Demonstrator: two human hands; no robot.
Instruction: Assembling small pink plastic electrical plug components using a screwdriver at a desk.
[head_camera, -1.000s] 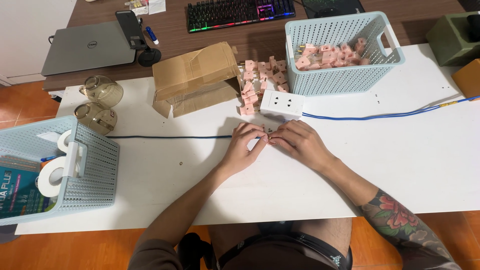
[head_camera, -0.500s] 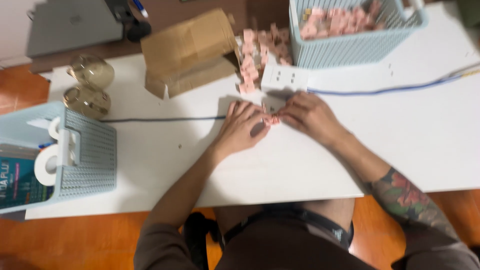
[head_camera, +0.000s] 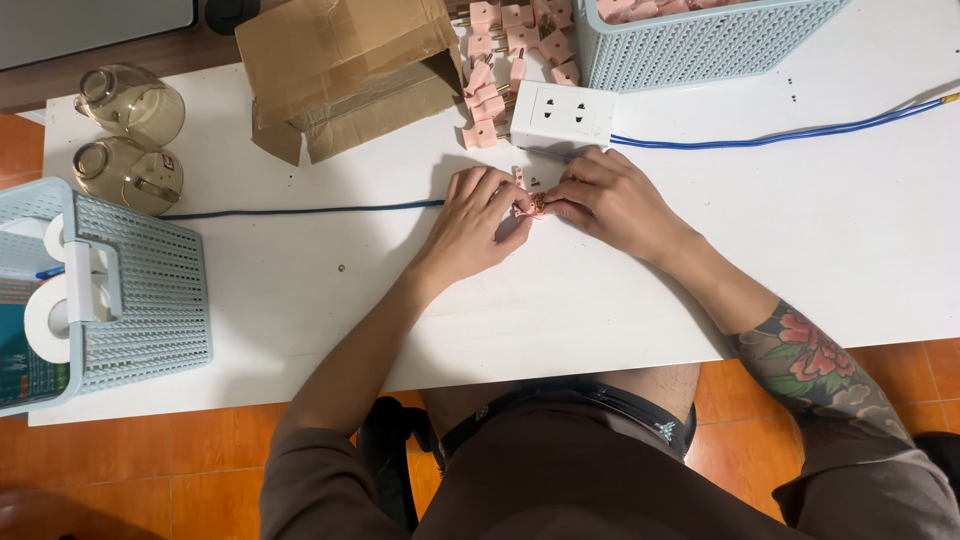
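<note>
both hands' fingers pinched narrow on a small pink plug piece (head_camera: 537, 204) (seemingly), left hand (head_camera: 478, 222), right hand (head_camera: 612, 200)

pink plug parts (head_camera: 497, 75), blue cable (head_camera: 300, 211), white table (head_camera: 300, 290), pale blue perforated basket (head_camera: 150, 290)

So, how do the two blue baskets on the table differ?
The left basket lies tipped on its side, its mesh wall facing up, with tape rolls inside. The far basket stands upright and holds pink plugs. Both are pale blue perforated plastic.
</note>
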